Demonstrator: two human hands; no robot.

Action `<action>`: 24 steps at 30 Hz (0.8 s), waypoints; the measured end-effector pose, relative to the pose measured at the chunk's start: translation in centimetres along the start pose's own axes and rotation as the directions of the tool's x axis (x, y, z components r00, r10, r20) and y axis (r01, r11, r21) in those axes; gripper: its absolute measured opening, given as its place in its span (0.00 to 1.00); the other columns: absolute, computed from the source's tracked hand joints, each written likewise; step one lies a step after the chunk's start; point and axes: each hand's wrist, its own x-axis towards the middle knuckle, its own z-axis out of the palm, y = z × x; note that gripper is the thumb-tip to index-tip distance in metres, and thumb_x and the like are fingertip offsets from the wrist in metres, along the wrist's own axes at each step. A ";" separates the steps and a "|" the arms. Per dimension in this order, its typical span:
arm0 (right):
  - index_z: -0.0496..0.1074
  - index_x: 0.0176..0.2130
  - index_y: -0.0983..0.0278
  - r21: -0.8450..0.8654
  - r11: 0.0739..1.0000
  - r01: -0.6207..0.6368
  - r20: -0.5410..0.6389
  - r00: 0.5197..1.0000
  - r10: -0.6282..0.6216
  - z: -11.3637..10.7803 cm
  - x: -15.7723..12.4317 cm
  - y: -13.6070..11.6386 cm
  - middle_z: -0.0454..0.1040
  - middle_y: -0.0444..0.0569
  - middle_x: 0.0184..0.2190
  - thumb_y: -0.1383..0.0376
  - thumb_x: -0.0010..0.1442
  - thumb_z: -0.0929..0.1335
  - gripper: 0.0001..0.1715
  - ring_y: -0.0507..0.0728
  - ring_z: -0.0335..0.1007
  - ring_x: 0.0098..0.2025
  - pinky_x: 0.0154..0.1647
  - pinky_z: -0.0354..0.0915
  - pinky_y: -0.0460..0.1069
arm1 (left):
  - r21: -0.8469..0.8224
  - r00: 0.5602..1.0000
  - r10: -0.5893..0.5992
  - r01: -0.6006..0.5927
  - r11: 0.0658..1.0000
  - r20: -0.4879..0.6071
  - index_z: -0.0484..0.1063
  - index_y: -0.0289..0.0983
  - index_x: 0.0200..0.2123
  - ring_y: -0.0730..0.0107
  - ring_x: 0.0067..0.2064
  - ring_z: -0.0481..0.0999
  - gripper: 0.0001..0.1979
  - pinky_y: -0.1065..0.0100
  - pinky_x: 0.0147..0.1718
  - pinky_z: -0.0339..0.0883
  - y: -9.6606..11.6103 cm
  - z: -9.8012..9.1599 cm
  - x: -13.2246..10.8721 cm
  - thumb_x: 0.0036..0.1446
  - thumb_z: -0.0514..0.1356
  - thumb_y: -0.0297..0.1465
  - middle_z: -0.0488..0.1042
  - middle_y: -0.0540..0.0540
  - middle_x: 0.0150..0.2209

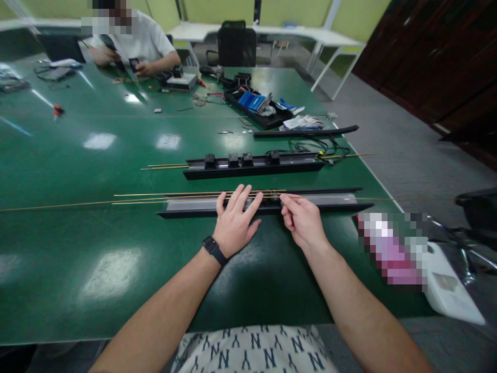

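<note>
A long black channel (186,213) with a pale inner floor lies crosswise on the green table in front of me. Thin brass-coloured rods (135,195) run along it and stick out past its left end. My left hand (235,228), a dark watch on its wrist, rests over the rods and channel with fingers spread. Thumb and forefinger of my right hand (305,220) pinch a thin brass rod (373,199) near the channel's middle. A small dark block (275,198) sits in the channel between my hands, partly hidden.
Behind lies a second black channel (252,172) with several dark blocks and rods. Farther back are black cables (330,146), a black strip (303,132), gloves (303,123) and a tray (267,120). A person (149,44) sits across the table. A white object (450,290) is at right.
</note>
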 end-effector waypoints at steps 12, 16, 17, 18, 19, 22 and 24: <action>0.75 0.34 0.66 0.033 0.999 -0.032 0.014 0.999 0.032 -0.1 0.0 -0.3 0.69 0.39 0.17 0.57 0.50 0.80 0.20 0.45 0.54 0.11 0.07 0.45 0.41 | -0.003 1.000 0.003 -0.003 1.000 -0.004 0.62 0.45 0.72 0.49 0.77 0.54 0.32 0.41 0.73 0.35 -0.1 0.1 0.0 0.68 0.60 0.41 0.59 0.38 0.75; 0.74 0.34 0.66 0.035 0.999 -0.035 0.021 0.999 0.035 -0.1 0.0 -0.4 0.68 0.39 0.16 0.57 0.51 0.80 0.19 0.46 0.54 0.11 0.08 0.45 0.41 | -0.001 1.000 0.005 -0.005 1.000 -0.009 0.62 0.45 0.72 0.49 0.77 0.54 0.31 0.41 0.73 0.35 -0.1 0.1 0.0 0.68 0.59 0.42 0.59 0.37 0.75; 0.74 0.34 0.66 0.034 0.999 -0.036 0.021 0.999 0.035 -0.1 0.0 -0.4 0.68 0.39 0.16 0.57 0.51 0.80 0.19 0.46 0.54 0.11 0.08 0.45 0.41 | 0.000 1.000 0.004 -0.004 1.000 -0.010 0.62 0.45 0.72 0.49 0.77 0.54 0.31 0.41 0.73 0.35 -0.1 0.1 0.0 0.68 0.59 0.42 0.59 0.37 0.75; 0.74 0.34 0.66 0.034 0.999 -0.037 0.019 0.999 0.036 -0.1 0.0 -0.4 0.68 0.39 0.16 0.57 0.51 0.80 0.19 0.46 0.54 0.11 0.08 0.45 0.41 | 0.001 1.000 0.004 -0.004 1.000 -0.009 0.62 0.45 0.72 0.49 0.77 0.54 0.31 0.41 0.73 0.35 -0.1 0.1 0.0 0.68 0.59 0.42 0.59 0.37 0.75; 0.74 0.34 0.66 0.034 0.999 -0.038 0.015 0.999 0.037 -0.1 0.0 -0.4 0.68 0.39 0.16 0.57 0.51 0.80 0.19 0.46 0.54 0.11 0.08 0.45 0.41 | 0.002 1.000 0.002 -0.002 1.000 -0.008 0.62 0.45 0.72 0.49 0.77 0.54 0.31 0.42 0.73 0.35 -0.1 0.1 0.0 0.68 0.59 0.42 0.59 0.37 0.75; 0.73 0.35 0.65 0.035 0.998 -0.044 0.011 0.999 0.044 -0.1 -0.1 -0.3 0.68 0.38 0.16 0.57 0.52 0.80 0.19 0.46 0.54 0.11 0.07 0.45 0.41 | 0.002 1.000 0.001 -0.001 1.000 -0.005 0.62 0.46 0.72 0.50 0.77 0.54 0.32 0.42 0.73 0.35 -0.1 0.1 0.0 0.68 0.60 0.42 0.59 0.38 0.75; 0.73 0.36 0.65 0.033 0.998 -0.048 0.015 0.999 0.047 -0.1 -0.1 -0.3 0.68 0.38 0.16 0.57 0.52 0.80 0.20 0.46 0.54 0.11 0.07 0.45 0.41 | 0.000 1.000 0.003 -0.003 1.000 -0.004 0.61 0.46 0.72 0.50 0.77 0.54 0.32 0.42 0.73 0.35 -0.1 0.1 0.0 0.68 0.60 0.42 0.58 0.38 0.75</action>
